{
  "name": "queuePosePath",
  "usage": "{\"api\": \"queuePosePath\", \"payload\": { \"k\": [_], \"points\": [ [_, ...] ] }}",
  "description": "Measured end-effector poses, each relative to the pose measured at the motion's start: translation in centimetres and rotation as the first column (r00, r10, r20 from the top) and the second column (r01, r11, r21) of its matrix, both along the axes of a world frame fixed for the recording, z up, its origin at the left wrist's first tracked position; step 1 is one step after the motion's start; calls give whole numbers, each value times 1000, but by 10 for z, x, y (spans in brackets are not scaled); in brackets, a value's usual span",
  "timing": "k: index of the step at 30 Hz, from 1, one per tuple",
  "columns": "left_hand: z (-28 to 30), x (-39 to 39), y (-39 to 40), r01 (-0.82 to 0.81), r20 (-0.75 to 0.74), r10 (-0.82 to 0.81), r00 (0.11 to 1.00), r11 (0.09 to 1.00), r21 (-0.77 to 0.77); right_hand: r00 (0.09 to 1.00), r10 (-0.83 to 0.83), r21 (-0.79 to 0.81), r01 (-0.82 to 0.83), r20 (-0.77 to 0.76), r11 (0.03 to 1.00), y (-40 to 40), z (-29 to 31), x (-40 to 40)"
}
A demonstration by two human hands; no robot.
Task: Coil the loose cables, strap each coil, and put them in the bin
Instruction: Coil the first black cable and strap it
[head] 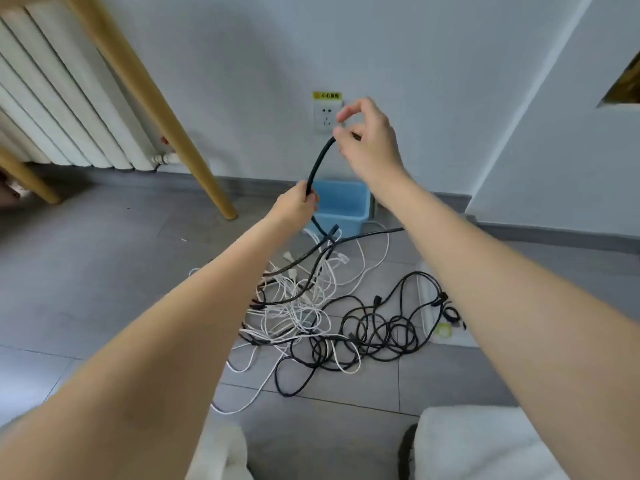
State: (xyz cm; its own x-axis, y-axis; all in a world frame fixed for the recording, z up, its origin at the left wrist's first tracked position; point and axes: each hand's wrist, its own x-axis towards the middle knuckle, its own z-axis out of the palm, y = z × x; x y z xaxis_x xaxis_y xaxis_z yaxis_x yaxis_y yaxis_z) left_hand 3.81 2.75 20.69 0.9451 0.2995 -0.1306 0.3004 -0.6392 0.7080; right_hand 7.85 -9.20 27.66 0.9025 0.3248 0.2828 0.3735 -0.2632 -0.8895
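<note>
Two bare forearms reach forward from the bottom edge, above 2 white cushioned shapes [485,441] at the very bottom. At far left, a white radiator [59,109] stands against the wall, with slanted wooden furniture legs [156,109] in front of it. The left hand [294,206] grips a thick black cable [320,161], fingers curled around it. That cable arcs upward to the right hand [370,140], which pinches its upper end between thumb and fingertips; the other fingers are raised and loosely curled. Behind the hands, a blue bin [346,206] sits on the grey tiled floor against the wall, below a white wall socket [325,116] with a yellow label. On the floor between bin and camera lies a tangle of white cables [298,306]; just right of it, loose black cables [381,327] overlap a white power strip [433,306].
</note>
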Motion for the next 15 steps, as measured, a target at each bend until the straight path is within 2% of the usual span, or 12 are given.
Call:
{"api": "queuePosePath", "payload": {
  "k": [6,11,13,15],
  "points": [
    [93,-32,-9,-14,143,22,990,998,-59,974,-143,161,114,177,980,-9,95,-44],
    [174,-50,-12,-34,308,63,949,995,-98,924,-261,350,156,279,924,-11,169,-70],
    [186,-51,-12,-17,320,40,947,997,-72,904,-299,398,164,306,903,-10,194,-76],
    [178,-53,-12,10,260,-1,966,999,-31,888,-313,426,153,336,892,-7,210,-80]
  ]
}}
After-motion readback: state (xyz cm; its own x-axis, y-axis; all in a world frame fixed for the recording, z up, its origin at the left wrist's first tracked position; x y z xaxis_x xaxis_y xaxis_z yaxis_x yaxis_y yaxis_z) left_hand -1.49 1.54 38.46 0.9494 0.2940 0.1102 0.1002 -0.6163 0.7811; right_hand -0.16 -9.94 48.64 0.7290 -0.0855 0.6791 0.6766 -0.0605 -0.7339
